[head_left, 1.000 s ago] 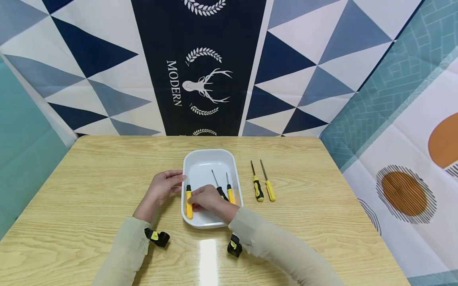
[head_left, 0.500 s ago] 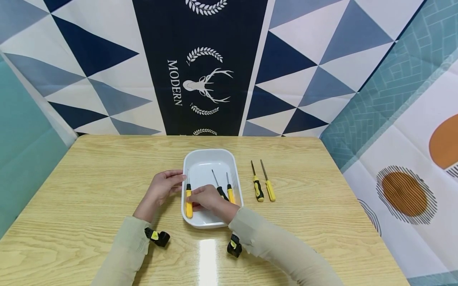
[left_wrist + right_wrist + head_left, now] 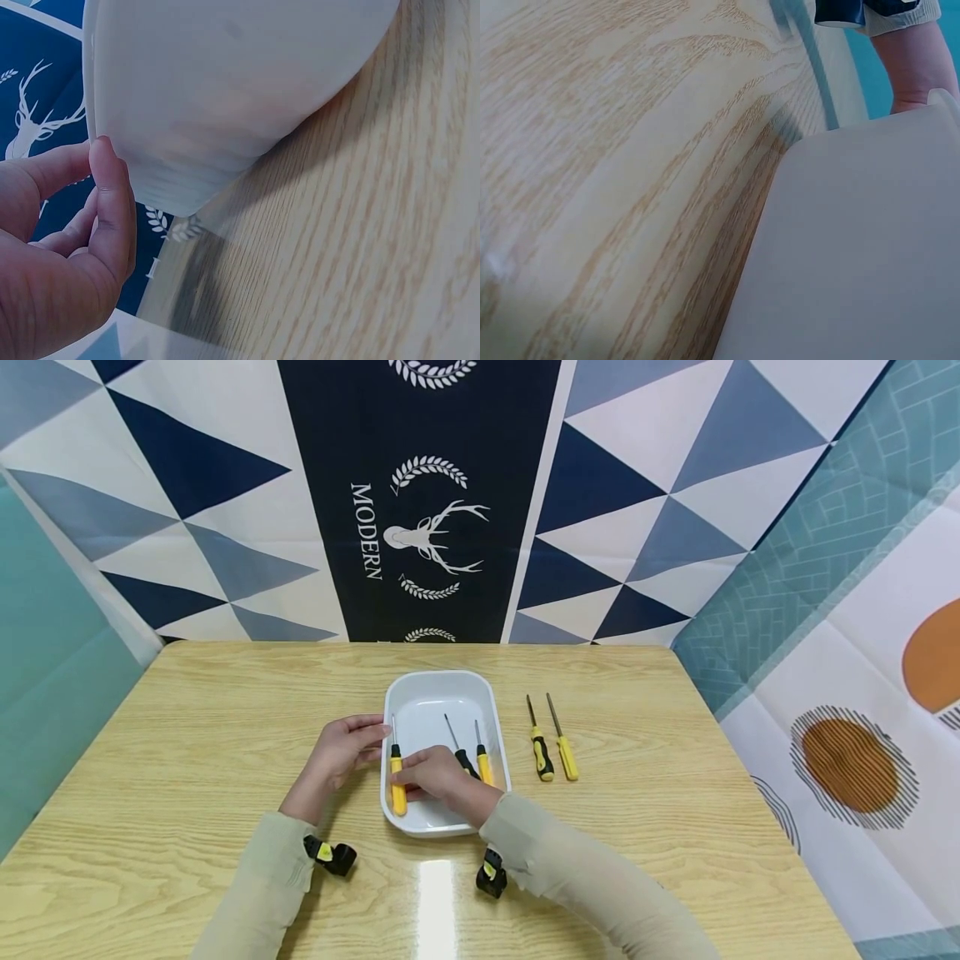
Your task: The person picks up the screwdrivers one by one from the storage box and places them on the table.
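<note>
A white plastic tray [image 3: 441,685] stands on the table with three yellow-and-black screwdrivers in it. My left hand [image 3: 347,752] holds the tray's left rim; in the left wrist view its bent fingers [image 3: 112,214] lie against the outer wall. Inside the tray my right hand [image 3: 431,774] pinches the yellow handle of the left screwdriver [image 3: 396,764], its shaft pointing away from me along the left wall. Farther right in the tray lie a black-handled screwdriver [image 3: 463,760] and a yellow-handled screwdriver [image 3: 483,764], both partly hidden by my right hand and wrist.
To the right of the tray, two more screwdrivers lie side by side on the wooden table [image 3: 225,718]: one yellow and black [image 3: 542,752], one plain yellow [image 3: 567,756]. A patterned cloth backdrop [image 3: 420,543] rises behind the table's far edge.
The screwdriver in my right hand has shifted slightly forward, and its handle end has swung a little to the right. My left hand stays at the tray's rim.
</note>
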Demonstrator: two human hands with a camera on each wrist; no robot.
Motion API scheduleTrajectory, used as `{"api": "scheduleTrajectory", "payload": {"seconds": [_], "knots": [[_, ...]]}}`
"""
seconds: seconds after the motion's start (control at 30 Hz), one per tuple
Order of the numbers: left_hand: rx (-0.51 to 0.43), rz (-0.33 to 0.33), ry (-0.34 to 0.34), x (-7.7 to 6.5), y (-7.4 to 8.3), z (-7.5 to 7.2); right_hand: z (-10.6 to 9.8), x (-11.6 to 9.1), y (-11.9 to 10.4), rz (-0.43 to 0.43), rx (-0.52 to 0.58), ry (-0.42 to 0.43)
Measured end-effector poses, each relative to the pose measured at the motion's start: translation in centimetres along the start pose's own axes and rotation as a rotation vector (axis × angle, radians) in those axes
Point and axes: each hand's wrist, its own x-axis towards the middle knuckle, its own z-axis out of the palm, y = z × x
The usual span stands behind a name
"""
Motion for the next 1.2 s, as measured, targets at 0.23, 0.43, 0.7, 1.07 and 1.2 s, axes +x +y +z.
{"api": "scheduleTrajectory", "payload": {"seconds": [0.23, 0.43, 0.7, 1.07, 1.2], "knots": [[-0.017, 0.009, -0.008, -0.1, 0.1, 0.0, -0.1, -0.1, -0.2, -0.014, -0.006, 0.014], [-0.014, 0.022, -0.01, -0.1, 0.0, 0.0, -0.3, -0.1, -0.4, -0.001, -0.02, 0.021], [-0.029, 0.013, -0.012, 0.1, 0.0, 0.0, -0.8, -0.3, -0.6, 0.008, -0.013, 0.022], [-0.032, 0.01, -0.005, 0.0, 0.0, 0.0, -1.4, -0.2, -0.5, 0.017, 0.035, 0.0], [-0.035, 0.012, -0.007, 0.1, 0.0, 0.0, -1.4, -0.2, -0.5, 0.015, 0.049, -0.014]]}}
